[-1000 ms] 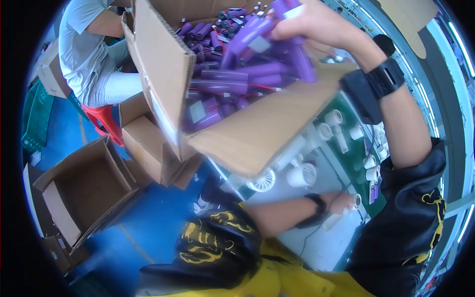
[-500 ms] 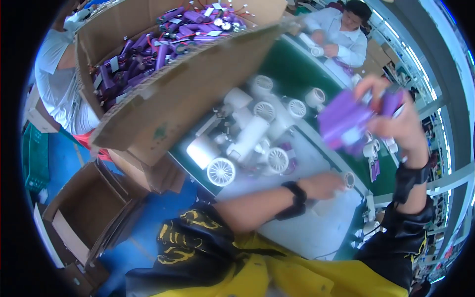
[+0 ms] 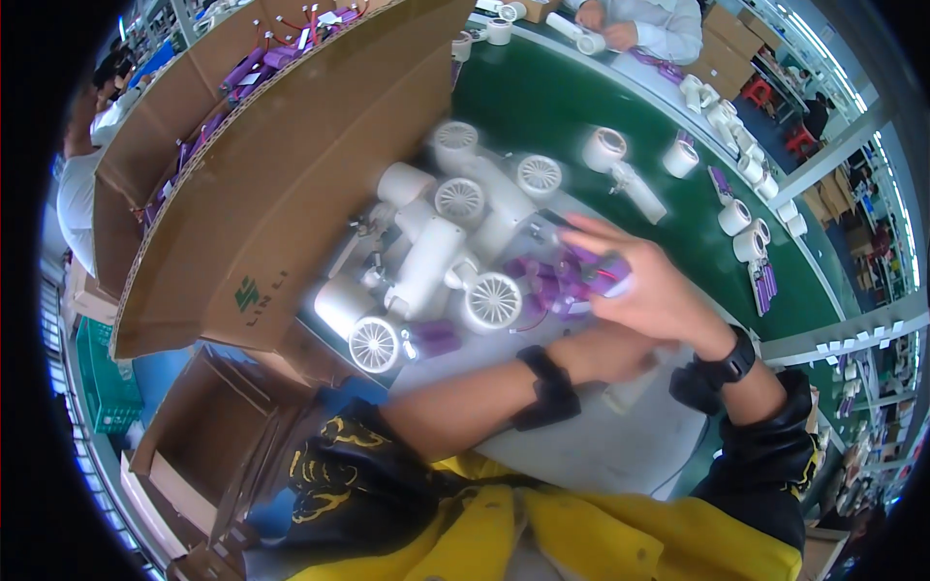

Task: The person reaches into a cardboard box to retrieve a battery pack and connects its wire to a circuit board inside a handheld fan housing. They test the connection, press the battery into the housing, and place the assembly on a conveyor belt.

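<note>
Now that the right hand [image 3: 657, 289] is lower, fingers [image 3: 593, 232] grasp purple packs [image 3: 605, 275]; left hand's [image 3: 620, 355] hold unclear.

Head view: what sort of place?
Probably a factory assembly line: many similar white fan-like units, a carton of purple packs, and a co-worker across a green worktop.

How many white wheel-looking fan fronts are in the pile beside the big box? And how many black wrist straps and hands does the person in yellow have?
White fan fronts: 5
Black wrist straps: 2
Left hand and right hand: 2
Total: 9
</note>
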A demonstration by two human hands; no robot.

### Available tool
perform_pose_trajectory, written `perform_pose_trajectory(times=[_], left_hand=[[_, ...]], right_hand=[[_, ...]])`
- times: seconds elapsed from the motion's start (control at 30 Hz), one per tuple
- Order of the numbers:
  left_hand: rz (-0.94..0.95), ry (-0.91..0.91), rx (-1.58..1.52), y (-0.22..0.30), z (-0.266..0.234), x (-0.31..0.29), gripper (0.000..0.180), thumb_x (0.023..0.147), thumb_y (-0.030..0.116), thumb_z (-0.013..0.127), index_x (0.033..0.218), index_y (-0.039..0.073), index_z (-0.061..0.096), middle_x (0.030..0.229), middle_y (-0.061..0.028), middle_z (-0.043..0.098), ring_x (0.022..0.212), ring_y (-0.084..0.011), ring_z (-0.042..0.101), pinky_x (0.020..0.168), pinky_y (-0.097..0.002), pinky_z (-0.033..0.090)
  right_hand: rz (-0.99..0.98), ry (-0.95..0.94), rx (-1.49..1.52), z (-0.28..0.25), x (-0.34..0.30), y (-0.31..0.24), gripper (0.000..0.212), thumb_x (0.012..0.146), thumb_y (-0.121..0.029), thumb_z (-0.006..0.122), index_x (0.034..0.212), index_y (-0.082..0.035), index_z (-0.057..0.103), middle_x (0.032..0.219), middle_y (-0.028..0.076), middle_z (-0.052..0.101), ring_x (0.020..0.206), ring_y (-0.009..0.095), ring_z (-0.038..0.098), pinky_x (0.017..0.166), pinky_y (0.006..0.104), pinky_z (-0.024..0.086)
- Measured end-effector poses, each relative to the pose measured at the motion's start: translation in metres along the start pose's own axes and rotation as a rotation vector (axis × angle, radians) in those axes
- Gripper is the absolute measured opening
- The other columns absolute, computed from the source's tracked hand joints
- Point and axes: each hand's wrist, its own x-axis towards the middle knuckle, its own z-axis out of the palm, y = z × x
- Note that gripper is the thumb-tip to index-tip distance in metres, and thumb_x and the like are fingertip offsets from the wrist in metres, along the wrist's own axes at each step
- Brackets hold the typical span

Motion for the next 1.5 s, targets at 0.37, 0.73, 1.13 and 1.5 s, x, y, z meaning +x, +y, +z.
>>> perform_pose_trajectory(times=[0.37,0.73,1.13,1.5], left_hand=[[-0.164,-0.174,-0.060,0.023,-0.034,0.004,0.033,0.085,0.003,0.064,0.117,0.008,0.063,0.095,-0.0192,0.069,0.087,-0.0380,0.068,0.075,-0.0443,0.053],[-0.162,-0.131,-0.120,0.026,-0.031,-0.004,0.018,0.085,0.003,0.067,0.101,0.006,0.060,0.083,-0.0159,0.067,0.079,-0.0357,0.068,0.070,-0.0422,0.052],[-0.074,-0.301,-0.137,0.032,-0.023,-0.005,0.013,0.081,0.005,0.069,0.089,0.005,0.059,0.074,-0.0143,0.064,0.068,-0.0342,0.064,0.063,-0.0435,0.048],[-0.043,-0.251,-0.112,0.036,-0.004,-0.002,0.009,0.080,0.007,0.067,0.084,0.003,0.061,0.076,-0.0156,0.065,0.074,-0.0359,0.064,0.067,-0.0457,0.049]], right_hand=[[0.673,0.495,0.359,-0.057,-0.141,0.035,0.031,0.085,-0.012,0.075,0.109,0.003,0.063,0.077,0.004,0.062,0.062,0.009,0.060,0.057,0.0243,0.050],[0.361,0.177,-0.253,-0.060,-0.032,0.145,0.053,0.073,-0.037,0.083,0.101,0.004,0.065,0.094,0.026,0.068,0.088,0.044,0.066,0.078,0.0436,0.053],[0.618,-0.040,-0.331,-0.079,-0.102,0.112,0.040,0.073,-0.034,0.078,0.087,0.003,0.067,0.081,0.024,0.067,0.072,0.038,0.064,0.072,0.0422,0.053],[0.940,-0.115,-0.496,-0.106,-0.203,0.023,0.035,0.068,-0.014,0.083,0.091,0.004,0.063,0.084,0.018,0.064,0.074,0.034,0.061,0.068,0.0396,0.048]])
